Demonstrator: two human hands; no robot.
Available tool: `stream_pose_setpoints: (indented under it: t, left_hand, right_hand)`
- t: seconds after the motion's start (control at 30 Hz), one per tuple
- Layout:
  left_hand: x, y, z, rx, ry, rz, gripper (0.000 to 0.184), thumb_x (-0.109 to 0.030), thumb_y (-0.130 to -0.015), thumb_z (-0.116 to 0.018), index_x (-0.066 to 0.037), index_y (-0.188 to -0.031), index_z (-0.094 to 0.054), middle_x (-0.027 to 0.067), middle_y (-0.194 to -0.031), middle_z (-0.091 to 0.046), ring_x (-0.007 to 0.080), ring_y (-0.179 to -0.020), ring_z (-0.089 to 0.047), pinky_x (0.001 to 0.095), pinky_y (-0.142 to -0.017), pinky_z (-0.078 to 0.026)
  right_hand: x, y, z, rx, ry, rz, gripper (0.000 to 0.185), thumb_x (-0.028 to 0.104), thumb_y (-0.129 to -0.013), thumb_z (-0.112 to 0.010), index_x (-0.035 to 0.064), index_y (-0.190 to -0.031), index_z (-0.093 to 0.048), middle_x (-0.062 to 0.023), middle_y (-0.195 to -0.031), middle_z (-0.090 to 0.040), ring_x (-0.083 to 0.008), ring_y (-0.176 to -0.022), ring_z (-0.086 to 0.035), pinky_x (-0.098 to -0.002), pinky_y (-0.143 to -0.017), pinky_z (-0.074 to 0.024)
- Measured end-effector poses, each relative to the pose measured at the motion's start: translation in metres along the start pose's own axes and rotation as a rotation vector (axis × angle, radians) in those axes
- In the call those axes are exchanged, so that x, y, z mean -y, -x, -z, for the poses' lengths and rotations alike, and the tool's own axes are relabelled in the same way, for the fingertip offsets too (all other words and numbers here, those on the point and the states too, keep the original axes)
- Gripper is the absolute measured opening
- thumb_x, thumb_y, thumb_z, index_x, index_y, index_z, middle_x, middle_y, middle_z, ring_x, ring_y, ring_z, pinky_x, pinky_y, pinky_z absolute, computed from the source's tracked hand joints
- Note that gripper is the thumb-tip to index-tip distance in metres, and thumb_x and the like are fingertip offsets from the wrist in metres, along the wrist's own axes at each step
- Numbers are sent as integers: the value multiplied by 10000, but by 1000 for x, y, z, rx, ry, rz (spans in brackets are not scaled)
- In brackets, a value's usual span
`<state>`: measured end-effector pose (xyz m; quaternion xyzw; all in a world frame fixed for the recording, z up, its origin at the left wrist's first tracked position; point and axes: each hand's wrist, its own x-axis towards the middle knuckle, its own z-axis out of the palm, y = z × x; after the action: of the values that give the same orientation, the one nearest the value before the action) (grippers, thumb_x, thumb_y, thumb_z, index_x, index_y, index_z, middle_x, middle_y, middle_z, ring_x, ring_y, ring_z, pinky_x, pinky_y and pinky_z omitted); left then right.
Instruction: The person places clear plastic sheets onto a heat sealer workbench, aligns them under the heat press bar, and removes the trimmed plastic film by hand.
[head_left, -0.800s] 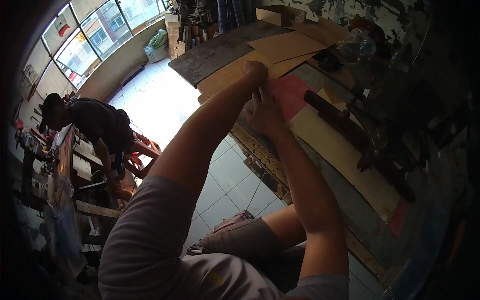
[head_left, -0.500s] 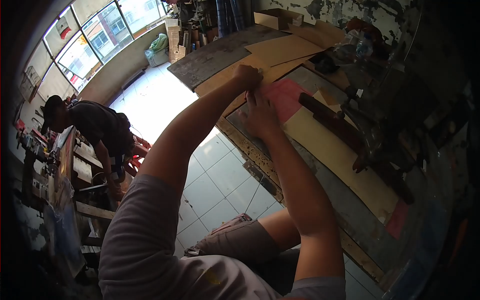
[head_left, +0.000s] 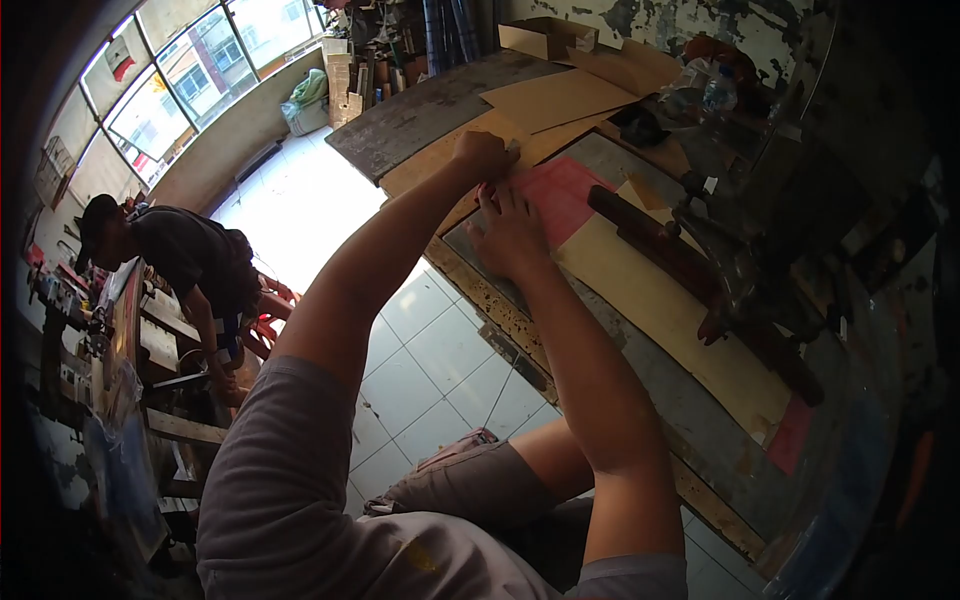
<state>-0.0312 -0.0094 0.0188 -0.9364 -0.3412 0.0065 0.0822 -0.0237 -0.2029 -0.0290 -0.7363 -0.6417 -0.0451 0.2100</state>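
Note:
My left hand (head_left: pixel 480 154) is closed above a tan board (head_left: pixel 430 165) near the far edge of the bench; a small pale thing shows at its fingers, too small to name. Just nearer to me, my right hand (head_left: pixel 510 238) lies with its fingers apart on the bench, beside a pink sheet (head_left: pixel 565 200). A long cream sheet (head_left: pixel 670 310) runs from the pink one towards the lower right. Across these sheets lies a dark bar (head_left: pixel 650 235), part of a metal device on the bench.
Brown cardboard (head_left: pixel 565 97) and an open box (head_left: pixel 530 42) lie at the back of the bench, with a plastic bottle (head_left: pixel 720 90) to their right. On the left a person (head_left: pixel 185 250) in dark clothes bends over another workbench. Tiled floor (head_left: pixel 410 370) shows between.
My left hand has moved slightly left and nearer its body side, still closed. My right hand has shifted a little left, fingers still spread. The whole view has shifted slightly.

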Motion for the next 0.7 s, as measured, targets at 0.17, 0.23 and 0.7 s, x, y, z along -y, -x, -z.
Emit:
stream_pose_setpoints:
  t: [0.17, 0.23, 0.7]
  left_hand:
    - [19, -8, -10, -45, -7, -102, 676, -554, -1035, -361, -28, -931, -773, 168, -921, -757, 328, -910, -740, 434, -849, -569]
    - [18, -6, -5, 28, 38, -46, 675, -556, -1031, -368, -22, -942, -771, 169, -929, -758, 333, -921, -739, 434, -862, -567]
    - [15, 17, 11, 21, -17, -139, 649, -514, -1046, -343, -55, -905, -779, 169, -923, -753, 349, -916, -727, 433, -853, -557]
  right_hand:
    - [-1, -2, -4, -19, 23, 5, 672, 456, -1022, -445, 57, -1560, -387, -183, -1619, -320, -327, -1442, -355, -465, -1196, -266]
    - [1, -1, 0, 0, 29, 13, 655, 454, -1023, -443, 66, -1550, -411, -175, -1622, -320, -331, -1437, -361, -471, -1196, -268]
    - [0, -1, -5, -39, 27, 16, 605, 439, -1023, -458, 101, -1524, -471, -153, -1614, -349, -340, -1417, -388, -498, -1187, -282]
